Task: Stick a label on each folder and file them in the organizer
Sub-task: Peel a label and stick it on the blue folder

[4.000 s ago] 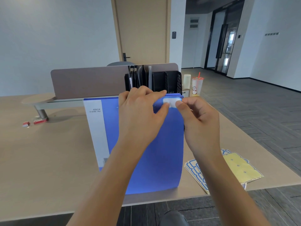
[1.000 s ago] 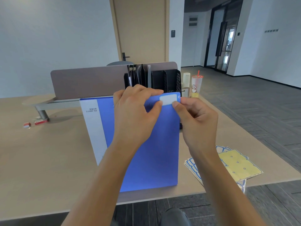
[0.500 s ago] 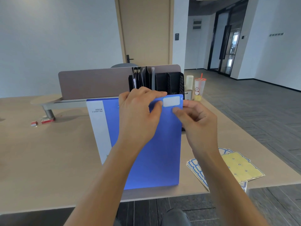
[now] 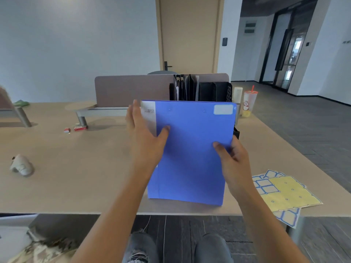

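The blue folder [image 4: 191,152] is held tilted toward the person, with its lower edge at or just above the near edge of the surface [image 4: 76,168]; contact there cannot be confirmed. Its front cover faces the camera, which keeps the label position in direct sight.

The label [image 4: 223,109] sits in the upper right corner of the cover, flat and square to the edges. This corner placement probably leaves it readable once the folder stands among others.

The left hand [image 4: 146,141] grips the spine side. The thumb lies across the front cover and the fingers extend up along and behind the white spine strip. The right hand [image 4: 233,158] pinches the opposite long edge, thumb on the front, fingers wrapped behind. Holding both long edges keeps the thin cover from bowing and lets the folder be steered as a rigid panel.

The organizer [image 4: 201,90] stands directly behind the folder against the low divider panel [image 4: 133,90]. Its left slots already contain dark files; the slots toward the mesh right end appear free. The folder's position directly in front of these slots suggests that labelling of this folder is complete and filing is the step in hand.

The label sheets [image 4: 284,192] lie on the surface just beside the right forearm, within reach for the next folder. Two cups [image 4: 249,101] stand to the right of the organizer, close to the insertion path.
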